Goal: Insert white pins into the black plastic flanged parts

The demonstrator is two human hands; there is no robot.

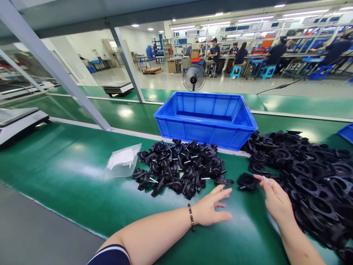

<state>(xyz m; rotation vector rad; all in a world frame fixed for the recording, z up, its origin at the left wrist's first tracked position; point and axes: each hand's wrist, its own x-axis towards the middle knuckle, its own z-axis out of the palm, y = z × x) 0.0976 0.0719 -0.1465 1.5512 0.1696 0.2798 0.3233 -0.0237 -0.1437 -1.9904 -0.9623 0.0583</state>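
Note:
My left hand is open over the green surface, fingers spread, with nothing in it. Its fingertips are near a black plastic part at the edge of a heap of black housings, several with white pins sticking out. My right hand is closed in a pinch at the right edge of a single black plastic housing, which has a round opening and lies between the two heaps. Small pale bits show at the right fingertips, too small to make out.
A larger heap of black housings spreads along the right. Behind stands a blue crate. A clear plastic bag with a white paper lies left of the near heap. A grey post, scales and a fan stand farther off.

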